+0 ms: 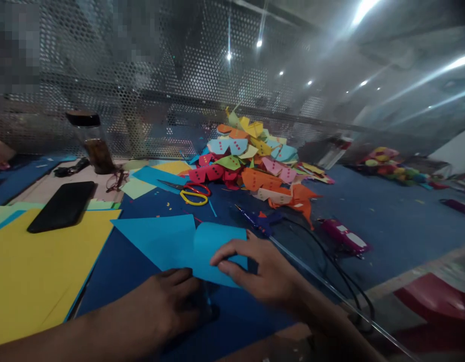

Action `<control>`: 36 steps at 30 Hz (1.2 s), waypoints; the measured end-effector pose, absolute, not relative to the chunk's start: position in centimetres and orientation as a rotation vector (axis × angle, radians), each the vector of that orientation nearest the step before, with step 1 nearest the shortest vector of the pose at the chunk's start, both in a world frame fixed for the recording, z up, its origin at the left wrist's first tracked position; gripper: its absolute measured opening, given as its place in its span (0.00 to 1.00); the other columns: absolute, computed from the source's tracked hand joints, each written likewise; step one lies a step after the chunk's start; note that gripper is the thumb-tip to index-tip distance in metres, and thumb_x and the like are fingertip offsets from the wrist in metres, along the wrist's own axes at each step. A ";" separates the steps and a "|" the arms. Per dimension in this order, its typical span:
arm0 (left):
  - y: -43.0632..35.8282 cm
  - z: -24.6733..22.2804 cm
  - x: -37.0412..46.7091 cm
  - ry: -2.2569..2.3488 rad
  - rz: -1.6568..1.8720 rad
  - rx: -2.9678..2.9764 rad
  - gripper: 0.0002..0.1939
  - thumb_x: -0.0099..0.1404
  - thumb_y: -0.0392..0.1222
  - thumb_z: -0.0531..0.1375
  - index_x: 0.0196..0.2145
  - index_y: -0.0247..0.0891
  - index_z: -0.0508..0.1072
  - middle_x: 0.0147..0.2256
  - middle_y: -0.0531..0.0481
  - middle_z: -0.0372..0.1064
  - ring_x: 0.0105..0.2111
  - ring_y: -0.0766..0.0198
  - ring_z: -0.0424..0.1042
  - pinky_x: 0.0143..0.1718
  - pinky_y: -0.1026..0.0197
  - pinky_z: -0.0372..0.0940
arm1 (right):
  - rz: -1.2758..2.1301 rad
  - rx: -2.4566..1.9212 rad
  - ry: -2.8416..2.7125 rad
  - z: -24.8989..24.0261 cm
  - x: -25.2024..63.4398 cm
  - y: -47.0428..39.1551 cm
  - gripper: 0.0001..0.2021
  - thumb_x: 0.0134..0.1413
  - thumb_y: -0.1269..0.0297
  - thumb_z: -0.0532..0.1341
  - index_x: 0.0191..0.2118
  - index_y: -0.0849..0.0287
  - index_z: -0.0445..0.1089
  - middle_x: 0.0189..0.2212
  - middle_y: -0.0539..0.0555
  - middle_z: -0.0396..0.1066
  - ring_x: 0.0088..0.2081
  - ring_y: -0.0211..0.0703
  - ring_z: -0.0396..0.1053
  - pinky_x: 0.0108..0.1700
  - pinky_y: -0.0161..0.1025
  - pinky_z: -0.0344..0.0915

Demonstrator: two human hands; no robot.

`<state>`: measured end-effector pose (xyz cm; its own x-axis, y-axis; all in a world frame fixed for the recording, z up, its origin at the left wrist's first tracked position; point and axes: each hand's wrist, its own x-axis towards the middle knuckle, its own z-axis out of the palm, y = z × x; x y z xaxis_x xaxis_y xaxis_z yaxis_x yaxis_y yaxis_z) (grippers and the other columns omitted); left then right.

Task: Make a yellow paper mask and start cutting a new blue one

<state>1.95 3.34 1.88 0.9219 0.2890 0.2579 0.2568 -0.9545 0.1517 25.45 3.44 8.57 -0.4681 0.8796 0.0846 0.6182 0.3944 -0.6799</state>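
A sheet of blue paper (157, 239) lies on the dark blue tabletop in front of me, pointed at its left end and curled over on the right. My right hand (251, 261) has thumb and fingers round that curled part. Below the paper's lower edge rests my left hand (175, 296), its fingers bent down; a clear, blurred thing shows beside the fingertips, and what they hold is hidden. Just beyond the paper are scissors (194, 193) with red and yellow handles. A blue glue gun (257, 218) lies past my right hand, with a long clear stick (322, 281) behind it.
Behind rises a heap of colourful dotted paper cut-outs (251, 156). At left are yellow sheets (39, 266), a black phone (62, 206), eyeglasses (116, 180) and a lidded bottle (94, 146). A purple case (343, 235) and black cord (330, 256) lie at right, before a perforated screen (142, 100).
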 end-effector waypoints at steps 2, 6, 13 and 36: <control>3.4 2.0 2.0 0.425 0.428 2.952 0.14 0.71 0.36 0.56 0.53 0.43 0.70 0.42 0.46 0.71 0.40 0.58 0.69 0.40 0.59 0.66 | 0.738 -1.199 -2.250 10.1 24.1 5.1 0.08 0.62 0.65 0.59 0.40 0.51 0.77 0.38 0.46 0.80 0.40 0.40 0.76 0.59 0.43 0.57; 3.4 2.0 2.1 0.432 0.422 2.946 0.15 0.71 0.38 0.57 0.54 0.45 0.69 0.44 0.46 0.71 0.42 0.57 0.70 0.41 0.58 0.67 | 0.553 -1.038 -2.232 12.0 21.5 9.9 0.09 0.63 0.64 0.58 0.42 0.56 0.76 0.42 0.49 0.78 0.45 0.41 0.74 0.50 0.37 0.64; 3.6 1.7 2.1 0.435 0.446 2.945 0.17 0.71 0.40 0.57 0.56 0.46 0.68 0.48 0.46 0.70 0.43 0.57 0.69 0.40 0.56 0.67 | 0.299 -0.978 -1.959 11.3 16.6 21.7 0.10 0.63 0.69 0.56 0.43 0.60 0.74 0.44 0.54 0.77 0.43 0.44 0.71 0.51 0.39 0.63; 4.7 -1.9 3.3 0.583 0.672 2.931 0.12 0.70 0.52 0.58 0.41 0.42 0.74 0.34 0.52 0.73 0.32 0.64 0.69 0.29 0.62 0.62 | 1.094 -1.233 -1.927 2.1 5.5 33.6 0.16 0.71 0.62 0.51 0.58 0.62 0.63 0.25 0.48 0.73 0.21 0.32 0.65 0.25 0.30 0.64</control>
